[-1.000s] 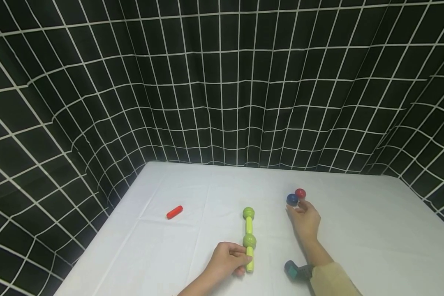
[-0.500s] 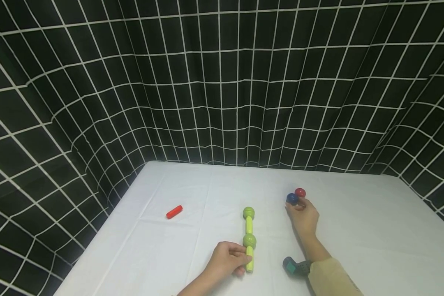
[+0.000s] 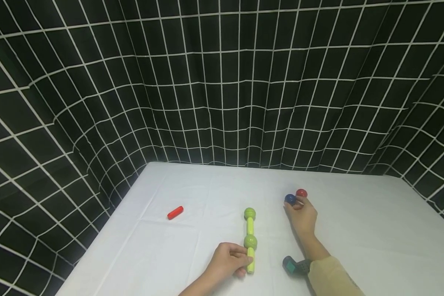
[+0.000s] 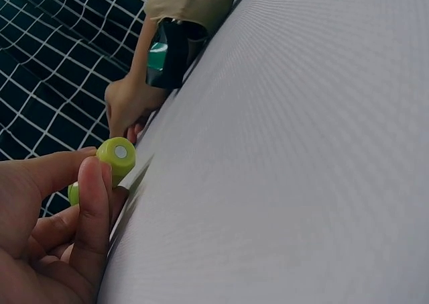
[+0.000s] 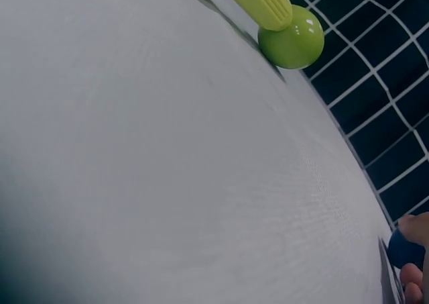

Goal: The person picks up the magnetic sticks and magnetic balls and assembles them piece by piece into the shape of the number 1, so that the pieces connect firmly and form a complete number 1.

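My left hand (image 3: 227, 260) pinches the lower yellow-green rod (image 3: 250, 265) of a chain of two rods and two green balls. In the left wrist view, thumb and fingers grip this rod (image 4: 117, 153), whose end shows a round pale spot. Beyond it, the chain goes on with a green ball (image 3: 250, 241), another rod (image 3: 250, 225) and a far green ball (image 3: 249, 213). My right hand (image 3: 304, 218) pinches a blue ball (image 3: 290, 199) near the back right; the right wrist view shows the blue ball (image 5: 405, 251) between thumb and fingers. Just behind it sits a red ball (image 3: 301, 193).
A red rod (image 3: 175, 212) lies apart on the left of the white-covered table (image 3: 163, 255). A dark wrist device (image 3: 295, 266) juts from my right sleeve. Black curtain with a white grid (image 3: 229, 90) stands behind and beside the table.
My right hand has shifted slightly left with the blue ball, widening its distance from the red ball. My left hand keeps its hold on the yellow-green rod.
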